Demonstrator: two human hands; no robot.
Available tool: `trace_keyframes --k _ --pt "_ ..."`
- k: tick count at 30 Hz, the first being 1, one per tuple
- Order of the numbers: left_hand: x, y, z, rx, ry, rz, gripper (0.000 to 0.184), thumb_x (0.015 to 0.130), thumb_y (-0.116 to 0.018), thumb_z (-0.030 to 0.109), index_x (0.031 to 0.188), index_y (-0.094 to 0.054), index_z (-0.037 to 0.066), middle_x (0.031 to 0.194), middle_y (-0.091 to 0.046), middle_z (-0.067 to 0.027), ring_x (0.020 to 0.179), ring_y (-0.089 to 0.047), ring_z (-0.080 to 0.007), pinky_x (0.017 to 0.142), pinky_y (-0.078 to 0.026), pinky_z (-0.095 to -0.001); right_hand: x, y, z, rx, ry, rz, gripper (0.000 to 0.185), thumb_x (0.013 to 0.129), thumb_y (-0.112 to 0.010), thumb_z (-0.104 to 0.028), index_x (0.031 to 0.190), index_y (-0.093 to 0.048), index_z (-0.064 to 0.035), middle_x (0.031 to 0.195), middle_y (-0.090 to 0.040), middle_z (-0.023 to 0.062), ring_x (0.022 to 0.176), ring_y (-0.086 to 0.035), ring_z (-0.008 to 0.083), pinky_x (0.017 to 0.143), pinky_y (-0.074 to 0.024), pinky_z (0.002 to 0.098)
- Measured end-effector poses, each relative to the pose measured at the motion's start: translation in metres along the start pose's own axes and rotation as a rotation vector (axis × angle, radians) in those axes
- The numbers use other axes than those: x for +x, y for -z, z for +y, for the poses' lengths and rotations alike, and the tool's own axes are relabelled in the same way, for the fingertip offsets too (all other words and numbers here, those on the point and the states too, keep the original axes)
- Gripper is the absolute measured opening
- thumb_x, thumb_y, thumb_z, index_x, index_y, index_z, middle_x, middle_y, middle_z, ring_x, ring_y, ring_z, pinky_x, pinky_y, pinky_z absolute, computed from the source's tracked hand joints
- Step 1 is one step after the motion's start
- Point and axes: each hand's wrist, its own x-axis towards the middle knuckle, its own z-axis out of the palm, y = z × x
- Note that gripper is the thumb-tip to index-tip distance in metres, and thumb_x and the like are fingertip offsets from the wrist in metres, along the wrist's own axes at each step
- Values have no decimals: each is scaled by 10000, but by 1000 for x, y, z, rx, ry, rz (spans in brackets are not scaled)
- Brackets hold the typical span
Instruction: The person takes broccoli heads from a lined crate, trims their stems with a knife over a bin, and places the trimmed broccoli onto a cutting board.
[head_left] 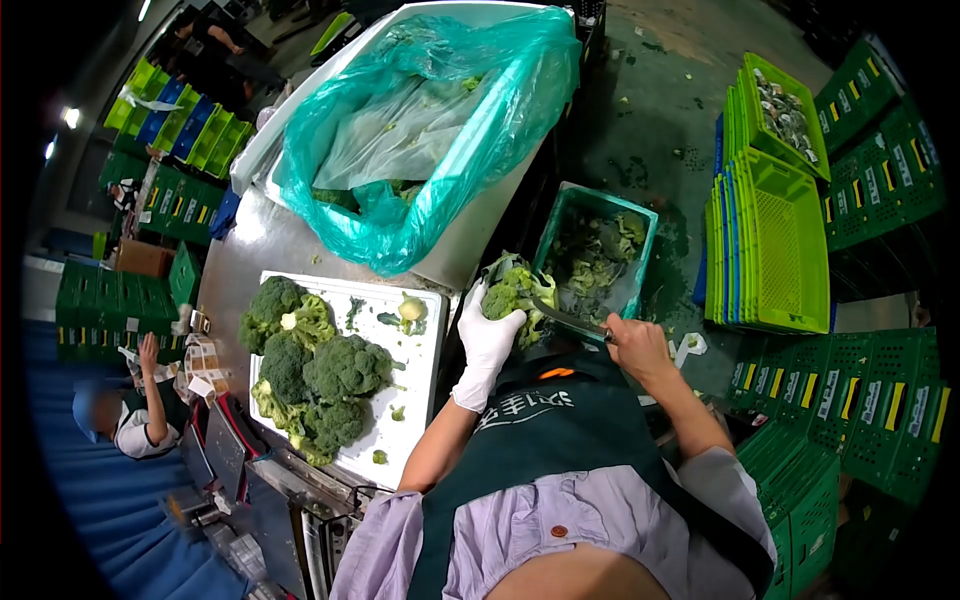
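Observation:
My left hand (487, 340), in a white glove, is closed around a head of broccoli (508, 293) above the front edge of a green-rimmed bin (648, 270). My bare right hand (640, 350) grips the handle of a curved knife (568, 319), whose blade reaches left to the broccoli's stem side. Leaves and trimmings (600, 250) lie inside the bin. To the left, several broccoli heads (345, 366) and small scraps rest on a white tray (400, 445).
Behind the tray stands a white foam box (480, 225) lined with green plastic (540, 70). Yellow-green crates (790, 245) and dark green crates (870, 400) are stacked at right. A person in a blue cap (150, 425) is at the far left; another person (215, 45) is farther back.

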Motion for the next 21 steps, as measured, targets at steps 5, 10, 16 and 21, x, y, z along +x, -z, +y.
trace_keyframes --k 5,10,16,21 --pt "2 -1 -13 -60 29 -8 674 612 -711 106 1213 -493 -108 1043 -638 -164 932 -625 -199 854 -482 -292 3 9 1 -2 46 -28 172 761 -631 -107 803 -472 -60 602 -564 131 588 -587 332 464 -441 429" --pt "3 -1 -18 -135 40 -36 656 621 -703 78 1210 -492 -118 1057 -632 -164 938 -618 -189 856 -480 -291 6 11 -5 32 33 26 180 753 -644 -107 773 -473 -56 619 -576 136 602 -595 333 473 -450 424" --pt "6 3 -23 -95 -244 -151 658 563 -651 -2 1210 -528 -21 1222 -537 -150 1129 -525 -199 985 -397 -296 5 12 -7 90 118 89 197 754 -662 -112 734 -473 -58 599 -564 119 584 -592 306 465 -450 410" --pt "11 8 -16 -382 -78 -254 623 563 -598 -38 1176 -491 5 1136 -549 -108 1045 -535 -173 935 -423 -286 11 24 3 -16 194 118 220 775 -656 -142 691 -467 -69 546 -513 100 542 -572 268 434 -423 388"
